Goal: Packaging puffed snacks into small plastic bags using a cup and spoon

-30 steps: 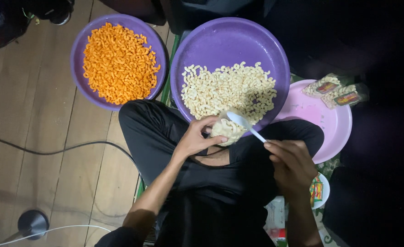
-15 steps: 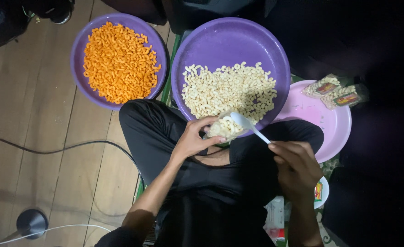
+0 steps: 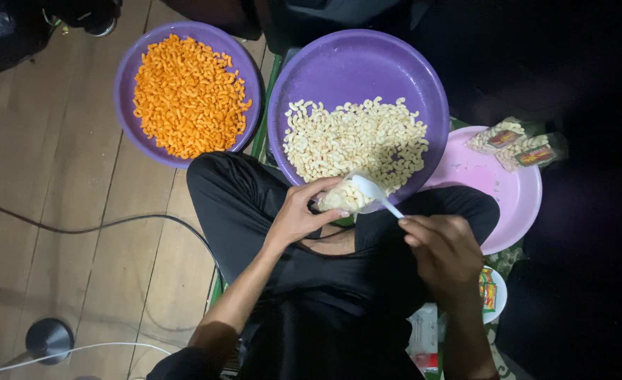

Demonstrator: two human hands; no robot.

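Left hand (image 3: 302,214) clamped on small clear bag (image 3: 344,196) of pale macaroni; right hand (image 3: 445,253), alongside, grips white spoon (image 3: 376,194) at bag's mouth.

My left hand (image 3: 300,214) covers the near side of the small clear bag (image 3: 345,197), so I cannot tell how full it is, and my right hand (image 3: 445,257) hides the end of the white spoon (image 3: 374,193). My legs cover the near rims of both purple bowls (image 3: 367,63) and the pink bowl (image 3: 497,193). The right side is too dark to make out, and the labels on the two packets (image 3: 518,144) are too small to tell.
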